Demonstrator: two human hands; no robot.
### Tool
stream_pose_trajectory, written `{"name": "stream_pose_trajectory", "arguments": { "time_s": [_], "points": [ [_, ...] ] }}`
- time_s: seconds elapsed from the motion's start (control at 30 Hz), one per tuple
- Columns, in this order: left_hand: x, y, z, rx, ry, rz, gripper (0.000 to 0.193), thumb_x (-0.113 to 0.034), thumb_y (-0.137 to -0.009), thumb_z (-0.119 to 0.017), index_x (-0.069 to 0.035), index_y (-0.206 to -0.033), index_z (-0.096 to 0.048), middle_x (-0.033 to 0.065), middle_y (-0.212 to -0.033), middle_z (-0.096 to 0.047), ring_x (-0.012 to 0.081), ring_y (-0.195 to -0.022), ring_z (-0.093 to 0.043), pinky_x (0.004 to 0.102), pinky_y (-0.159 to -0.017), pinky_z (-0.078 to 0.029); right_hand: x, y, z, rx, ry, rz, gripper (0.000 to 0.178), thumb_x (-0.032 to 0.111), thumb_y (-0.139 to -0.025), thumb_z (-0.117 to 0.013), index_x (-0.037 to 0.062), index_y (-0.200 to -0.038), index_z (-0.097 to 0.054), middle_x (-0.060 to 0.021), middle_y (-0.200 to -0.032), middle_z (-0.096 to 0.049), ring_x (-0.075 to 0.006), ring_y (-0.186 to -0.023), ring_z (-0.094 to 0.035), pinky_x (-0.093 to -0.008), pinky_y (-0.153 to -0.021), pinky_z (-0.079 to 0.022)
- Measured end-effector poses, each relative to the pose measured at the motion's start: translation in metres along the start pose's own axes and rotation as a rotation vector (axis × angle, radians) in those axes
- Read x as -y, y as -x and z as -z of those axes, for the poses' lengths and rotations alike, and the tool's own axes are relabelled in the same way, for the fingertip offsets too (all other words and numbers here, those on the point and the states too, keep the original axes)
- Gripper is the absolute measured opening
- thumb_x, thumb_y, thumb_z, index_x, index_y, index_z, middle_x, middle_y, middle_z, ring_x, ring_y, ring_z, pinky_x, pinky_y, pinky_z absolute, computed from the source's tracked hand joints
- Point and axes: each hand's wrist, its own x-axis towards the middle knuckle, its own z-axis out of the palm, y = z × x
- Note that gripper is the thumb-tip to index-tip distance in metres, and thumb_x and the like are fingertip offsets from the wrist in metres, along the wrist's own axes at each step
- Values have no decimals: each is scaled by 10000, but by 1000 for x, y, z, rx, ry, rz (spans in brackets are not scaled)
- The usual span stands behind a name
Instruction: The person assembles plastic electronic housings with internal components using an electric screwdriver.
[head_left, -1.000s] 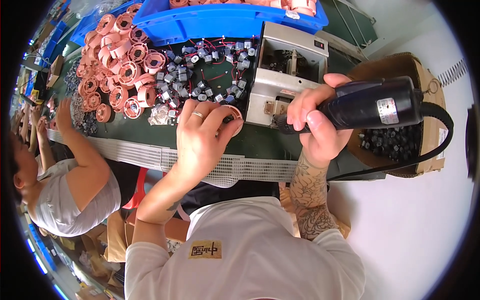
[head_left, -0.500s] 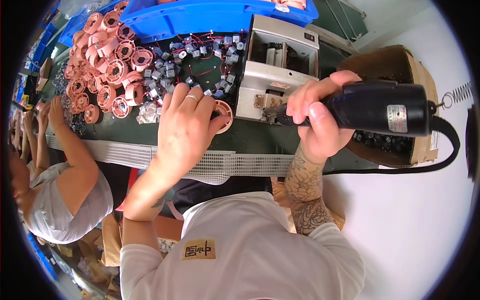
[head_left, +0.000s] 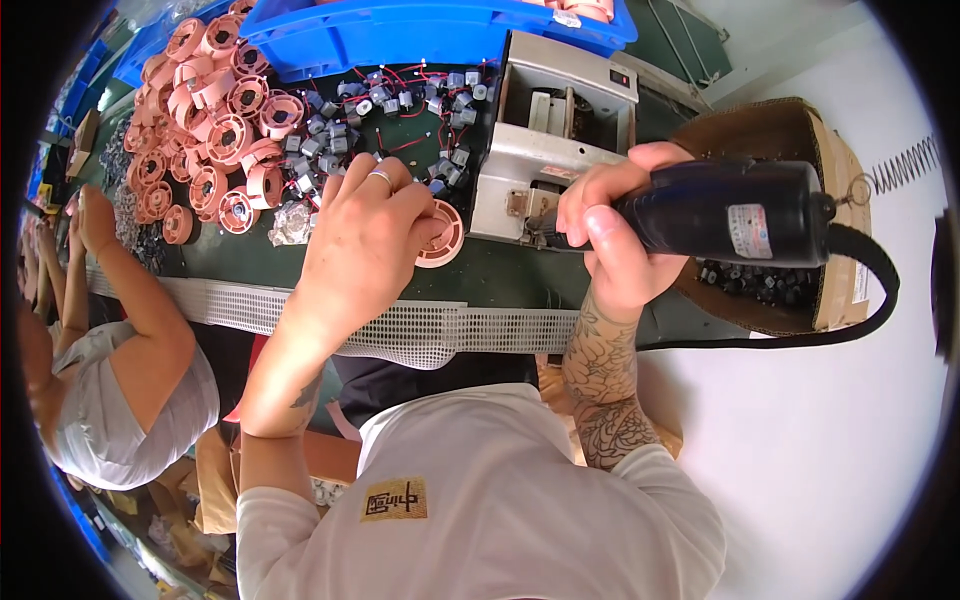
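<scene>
My left hand (head_left: 365, 235) is closed on a round pink plastic housing (head_left: 452, 243) at the near side of the green bench, thumb and fingertips at its rim. The palm hides part of the housing. In my right hand (head_left: 620, 225) lies a black electric screwdriver (head_left: 740, 212), held almost level with its cord end to the right. Its tip is at the front of a beige metal screw feeder (head_left: 505, 185); my fingers partly hide the tip, and I cannot tell whether it touches. Beyond my left hand lie small motors (head_left: 325, 140) with red wires.
Many pink housings (head_left: 228, 138) are heaped at the left, below a blue bin (head_left: 400, 40). A crumpled clear bag (head_left: 291, 224) lies beside them. At the right stands a cardboard box (head_left: 820, 290) of dark parts. White mesh (head_left: 500, 330) edges the bench. A co-worker (head_left: 130, 400) sits at left.
The screwdriver and my right hand have shifted slightly left. My left hand has moved a little left, and the dark piece seen by its thumb no longer shows.
</scene>
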Motion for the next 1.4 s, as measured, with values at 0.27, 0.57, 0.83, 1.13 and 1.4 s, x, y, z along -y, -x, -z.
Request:
{"name": "stream_pose_trajectory", "arguments": {
  "time_s": [0.27, 0.57, 0.83, 1.13, 1.4],
  "points": [
    [10, 8, -12, -27, 325, 176, 188, -126, -812, -663, -20, -949, -591, 126, -884, -586, 334, -853, -570, 411, -747, -456, -1, 1, 0, 78, -28, 17, 499, -34, -756, -517, -12, -1232, -366, -83, -655, -480, -164, -514, -466, -319, -470, -428],
    [10, 10, -12, 2, 395, 188, 188, -162, -838, -647, -27, -955, -587, 135, -878, -595, 350, -809, -594, 425, -696, -472, 0, -3, -1, 12, -91, 70, 515, 28, -776, -538, -43, -1245, -337, -109, -710, -516, -169, -524, -481, -334, -484, -445],
    [10, 10, -12, -9, 356, 173, 199, -162, -832, -654, -30, -964, -585, 136, -880, -590, 355, -813, -591, 430, -693, -474, -3, -2, -2, 27, -62, 36, 506, 23, -777, -537, -36, -1241, -343, -111, -721, -527, -172, -531, -493, -336, -495, -450],
    [13, 10, -11, 23, 366, 178, 204, -141, -815, -657, -33, -968, -577, 139, -898, -580, 352, -841, -586, 431, -696, -476, 2, -4, -2, 297, -114, -104, 544, 32, -762, -576, -31, -1256, -359, -96, -666, -501, -159, -481, -461, -318, -447, -438],
    [9, 9, -12, 27, 316, 169, 177, -104, -804, -641, -33, -942, -556, 134, -901, -548, 351, -849, -580, 432, -697, -483, 1, -21, -49, 291, -160, 59, 568, 28, -773, -559, -35, -1282, -315, -100, -671, -490, -182, -488, -471, -339, -466, -446]
  ]
}}
